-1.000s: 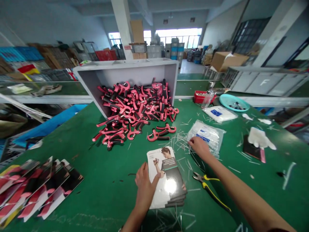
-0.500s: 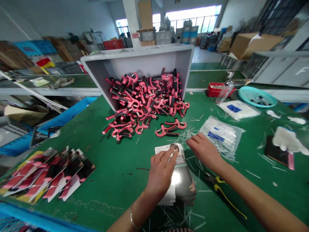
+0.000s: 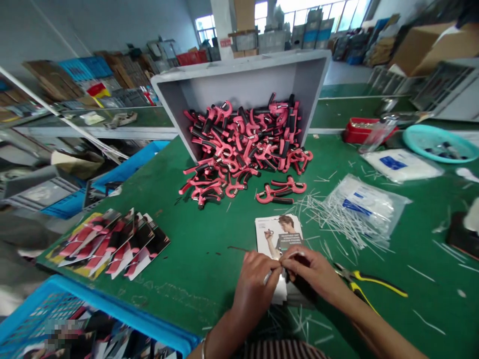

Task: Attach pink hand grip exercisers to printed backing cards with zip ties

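Note:
My left hand (image 3: pixel 256 286) and my right hand (image 3: pixel 310 274) meet over the near end of a stack of printed cards (image 3: pixel 279 234) on the green table (image 3: pixel 198 259). Both are closed in a pinch. A thin white plastic tie (image 3: pixel 295 255) shows between the right fingers, and a white strip shows at the left fingers. Loose white ties (image 3: pixel 333 219) lie scattered to the right by a clear bag (image 3: pixel 364 202). A pile of pink and black hand grippers (image 3: pixel 243 149) spills from a tipped grey bin (image 3: pixel 239 80) further back.
Yellow-handled cutters (image 3: pixel 368 281) lie right of my hands. Fanned printed cards (image 3: pixel 112 244) sit at the left, with a blue crate (image 3: pixel 86 324) at the near left corner. A red tray (image 3: pixel 361 129), a teal bowl (image 3: pixel 439 142) and another bag (image 3: pixel 400 164) stand at the back right.
My right hand came back from the loose ties to the near end of the card stack. My left hand slid down to meet it. The view swung left and down.

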